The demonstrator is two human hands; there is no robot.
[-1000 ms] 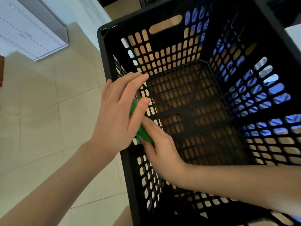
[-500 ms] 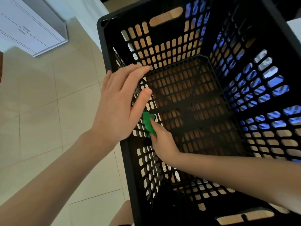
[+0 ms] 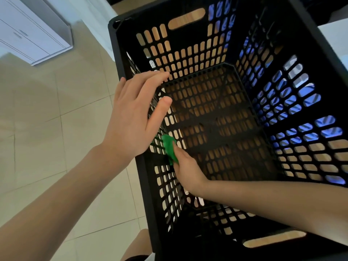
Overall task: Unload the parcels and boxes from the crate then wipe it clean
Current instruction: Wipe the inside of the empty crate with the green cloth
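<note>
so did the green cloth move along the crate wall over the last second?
Yes. The green cloth, held by the right hand, slid toward the wearer along the crate's left wall, closer to its solid band.

Beige tiled floor (image 3: pixel 37 129); white cabinet (image 3: pixel 33 34) at far left.

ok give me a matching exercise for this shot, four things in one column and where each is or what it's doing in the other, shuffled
Things:
1. left hand
2. right hand
3. small green cloth
4. white cabinet with drawers

Places or states:
A. pressed against the inner left wall of the black slotted plastic crate
B. outside the crate, far upper left of the view
C. fingers straight, flat against the crate's left rim
D. reaching inside the crate, pinching the cloth

Pairs: 1-C, 2-D, 3-A, 4-B
</note>
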